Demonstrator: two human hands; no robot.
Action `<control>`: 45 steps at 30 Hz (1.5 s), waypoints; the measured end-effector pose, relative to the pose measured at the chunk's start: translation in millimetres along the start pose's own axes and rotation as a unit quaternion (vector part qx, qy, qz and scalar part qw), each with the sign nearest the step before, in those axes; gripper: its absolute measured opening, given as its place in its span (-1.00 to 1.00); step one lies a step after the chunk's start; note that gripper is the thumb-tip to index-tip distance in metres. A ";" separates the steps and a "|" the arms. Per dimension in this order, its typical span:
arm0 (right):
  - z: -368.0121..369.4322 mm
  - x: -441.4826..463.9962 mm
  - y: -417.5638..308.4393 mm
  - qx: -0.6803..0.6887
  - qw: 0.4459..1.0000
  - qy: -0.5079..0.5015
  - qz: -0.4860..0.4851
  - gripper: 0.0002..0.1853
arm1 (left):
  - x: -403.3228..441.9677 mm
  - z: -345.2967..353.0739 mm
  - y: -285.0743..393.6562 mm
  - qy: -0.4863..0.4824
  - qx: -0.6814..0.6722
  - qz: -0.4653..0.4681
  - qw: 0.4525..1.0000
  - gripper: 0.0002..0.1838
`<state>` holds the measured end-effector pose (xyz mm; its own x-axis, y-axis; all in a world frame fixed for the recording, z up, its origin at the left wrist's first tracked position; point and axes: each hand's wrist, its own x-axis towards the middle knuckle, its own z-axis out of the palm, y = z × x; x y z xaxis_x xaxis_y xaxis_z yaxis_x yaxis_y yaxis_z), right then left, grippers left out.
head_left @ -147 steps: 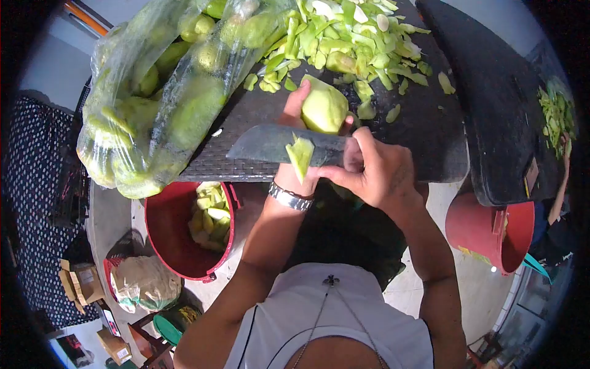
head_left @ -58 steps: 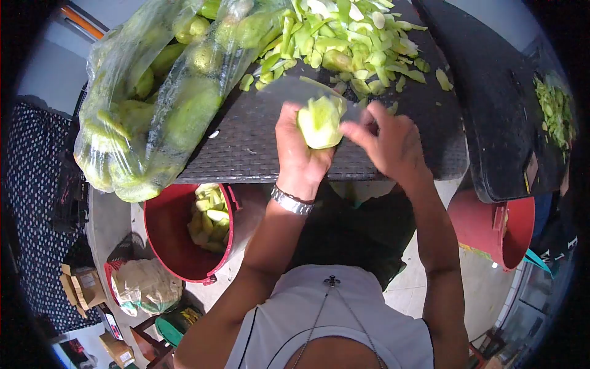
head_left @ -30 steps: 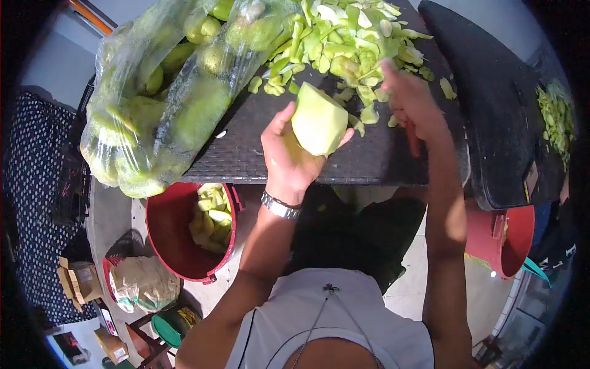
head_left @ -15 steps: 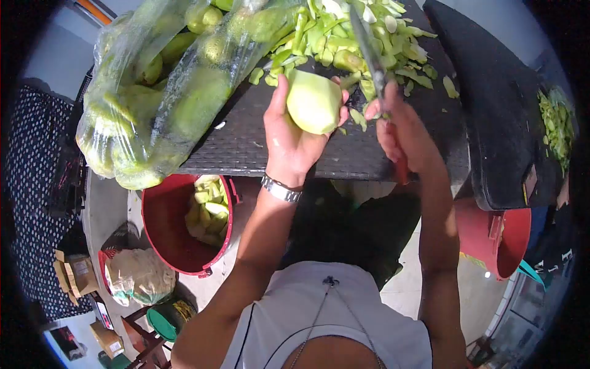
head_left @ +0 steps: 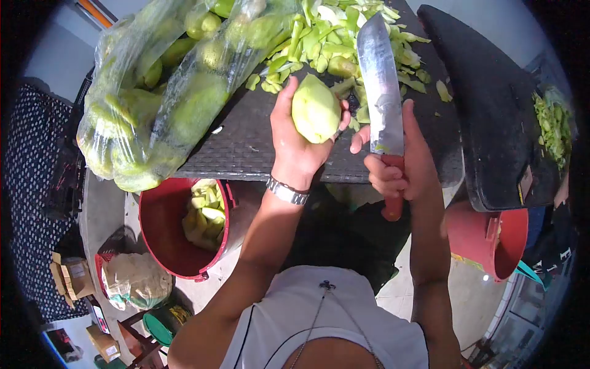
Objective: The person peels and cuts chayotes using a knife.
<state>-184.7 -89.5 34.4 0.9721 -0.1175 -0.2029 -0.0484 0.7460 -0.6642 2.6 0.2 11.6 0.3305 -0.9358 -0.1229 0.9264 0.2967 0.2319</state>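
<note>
Over the front part of the dark woven table, my left hand holds a peeled pale green fruit, fingers curled round its sides. My right hand grips the red handle of a large knife, whose broad blade points up and away, its flat side showing. Blade and fruit are apart. Behind them lies a pile of green peelings, partly covered by the blade. A clear plastic bag of green fruit rests on the table's left side.
A red bucket with peeled pieces stands below the table at left, another red bucket at right. A second dark table bears more peelings. A whitish sack and cardboard boxes are at lower left.
Peel has come off the fruit, which my left hand has turned. In the last second my right hand has come back toward me with the knife, its blade now broadside in view.
</note>
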 end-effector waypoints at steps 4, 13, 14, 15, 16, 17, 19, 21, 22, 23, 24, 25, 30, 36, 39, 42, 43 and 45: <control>3.7 3.1 3.8 -0.072 0.993 0.097 -0.008 0.05 | -12.7 -4.0 3.8 0.010 0.220 0.033 0.975 -0.46; 12.8 4.1 12.9 -0.258 0.933 0.240 0.072 -0.11 | -18.2 35.2 -5.4 0.076 0.387 0.081 0.915 -0.27; 16.0 0.0 10.1 -0.265 0.928 0.251 0.074 -0.11 | -14.9 28.8 -5.6 0.097 0.405 0.125 0.901 -0.28; 21.4 -4.1 7.5 -0.265 0.928 0.257 0.057 -0.13 | -7.7 16.9 -5.7 0.118 0.421 0.169 0.883 -0.28; 26.7 -8.3 5.0 -0.266 0.926 0.263 0.040 -0.14 | -2.6 11.9 -5.2 0.140 0.436 0.213 0.863 -0.29; 34.0 -13.3 3.5 -0.258 0.929 0.265 0.004 -0.17 | -0.6 7.7 -0.9 0.153 0.417 0.210 0.871 -0.32; 36.0 -15.8 2.6 -0.280 0.919 0.274 -0.046 -0.23 | 7.8 -7.1 7.0 0.141 0.290 0.173 0.931 -0.58; 31.9 -15.7 2.4 -0.341 0.893 0.285 -0.076 -0.29 | 7.4 -10.5 11.5 0.127 0.172 0.088 0.973 -0.68; 32.2 -11.9 6.8 -0.369 0.879 0.285 -0.101 -0.32 | 1.6 -2.5 11.2 0.127 0.141 0.048 0.981 -0.68; 33.1 -5.5 14.2 -0.397 0.864 0.284 -0.125 -0.35 | -1.5 2.2 11.2 0.126 0.109 0.008 0.986 -0.66; 33.7 -0.2 21.0 -0.425 0.847 0.283 -0.150 -0.38 | 0.7 -3.7 11.5 0.097 0.085 -0.004 0.992 -0.63; 33.4 2.3 26.3 -0.406 0.863 0.261 -0.148 -0.42 | 6.2 -16.4 11.4 0.068 0.060 -0.017 0.996 -0.59; 35.8 11.2 46.7 -0.389 0.879 0.221 -0.163 -0.55 | 14.6 -26.5 -2.0 0.133 0.076 0.030 0.988 -0.59; 34.8 13.0 50.7 -0.402 0.867 0.233 -0.181 -0.54 | 12.1 -6.9 -10.0 0.148 0.102 0.102 0.978 -0.65; 33.8 12.4 56.2 -0.358 0.892 0.222 -0.161 -0.53 | 9.6 -6.7 -11.5 0.128 0.131 0.113 0.977 -0.68; 29.5 15.5 61.6 -0.338 0.902 0.212 -0.166 -0.53 | 12.4 -4.5 -17.7 0.149 0.142 0.149 0.967 -0.72; 28.3 17.0 62.4 -0.341 0.899 0.210 -0.176 -0.53 | 11.6 -2.1 -18.0 0.152 0.137 0.149 0.967 -0.73; 28.1 17.4 63.1 -0.354 0.893 0.213 -0.178 -0.53 | 11.0 -5.2 -18.3 0.152 0.137 0.143 0.968 -0.76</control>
<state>-164.4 -26.0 9.1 0.7869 -0.6156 -0.0430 -0.0329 0.0278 -0.9991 -9.8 -14.5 0.9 0.6434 -0.7104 -0.2851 0.7198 0.4347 0.5412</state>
